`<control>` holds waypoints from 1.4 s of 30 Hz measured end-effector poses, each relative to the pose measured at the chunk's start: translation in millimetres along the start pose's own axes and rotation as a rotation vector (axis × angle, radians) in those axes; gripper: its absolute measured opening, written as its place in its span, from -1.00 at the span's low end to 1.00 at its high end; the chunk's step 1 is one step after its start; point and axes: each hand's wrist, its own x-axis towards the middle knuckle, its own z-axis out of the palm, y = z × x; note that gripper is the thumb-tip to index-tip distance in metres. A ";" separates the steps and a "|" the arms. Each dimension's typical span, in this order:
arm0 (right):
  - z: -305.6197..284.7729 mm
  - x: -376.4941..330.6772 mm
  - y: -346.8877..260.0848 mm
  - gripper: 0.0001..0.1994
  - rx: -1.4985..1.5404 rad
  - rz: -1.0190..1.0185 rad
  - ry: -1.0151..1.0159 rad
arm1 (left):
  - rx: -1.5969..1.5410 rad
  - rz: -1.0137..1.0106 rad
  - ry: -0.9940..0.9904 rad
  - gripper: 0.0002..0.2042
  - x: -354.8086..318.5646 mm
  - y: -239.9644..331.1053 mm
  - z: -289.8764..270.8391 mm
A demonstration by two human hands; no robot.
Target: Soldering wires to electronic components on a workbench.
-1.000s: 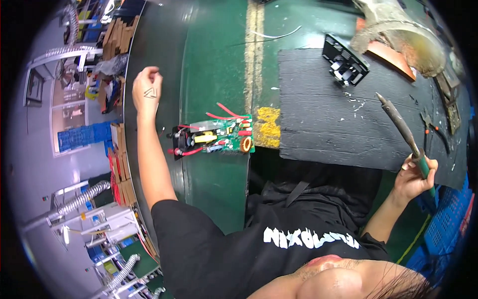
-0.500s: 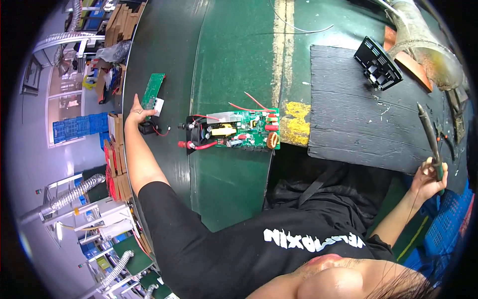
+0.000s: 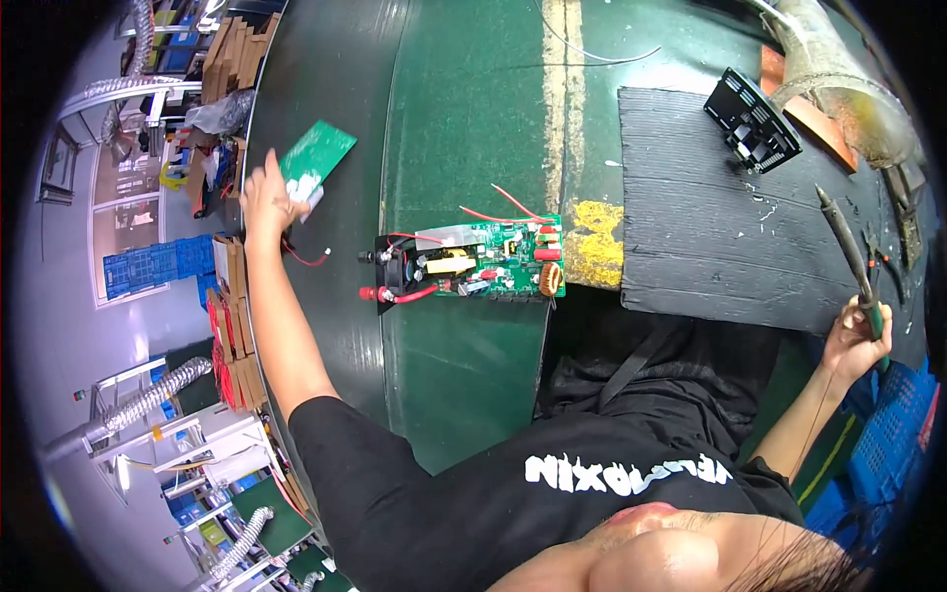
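Note:
Far out to the left, my left hand (image 3: 266, 202) grips the near end of a green circuit board (image 3: 324, 153). Whitish parts show beside the thumb, and the board is tilted with its flat face up. Some of the fingers are hidden or slightly blurred. At the right, my right hand (image 3: 856, 340) is closed round the green handle of a soldering iron (image 3: 844, 245), its tip pointing away from me. Between the hands lies a populated circuit board assembly (image 3: 493, 259) with a black fan end, red wires and a copper coil.
A black slotted panel (image 3: 752, 123) rests on the dark ridged mat (image 3: 710, 227). Behind it stand a fume duct horn (image 3: 848, 109) and an orange block (image 3: 824, 136). Pliers (image 3: 881, 261) lie at the mat's right. A thin red lead (image 3: 308, 259) lies near my left wrist.
The green board has turned, its face now showing wider, and my left hand has shifted slightly away from me with it. The right hand with the soldering iron has barely moved.

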 end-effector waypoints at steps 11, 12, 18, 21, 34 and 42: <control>12.4 -4.9 4.7 -0.75 0.148 -0.003 0.020 | 0.052 0.244 0.575 -0.19 40.5 143.4 -70.3; 12.4 -5.1 4.7 -0.75 0.148 -0.008 0.026 | 0.042 0.251 0.605 -0.20 45.4 157.2 -68.0; 15.9 -6.3 4.2 -0.73 0.159 0.005 0.002 | 0.150 0.361 0.595 -0.17 62.6 207.3 -72.1; 15.2 -6.5 3.5 -0.74 0.204 0.009 -0.052 | 0.169 0.385 0.558 -0.18 56.3 208.2 -75.3; 27.9 -7.6 3.1 -0.79 0.297 0.007 -0.160 | -0.218 0.716 0.801 -0.72 8.3 245.6 -122.0; 38.8 -12.8 3.5 -0.78 0.260 -0.013 -0.061 | -0.421 1.021 0.665 -0.75 39.3 348.2 -99.5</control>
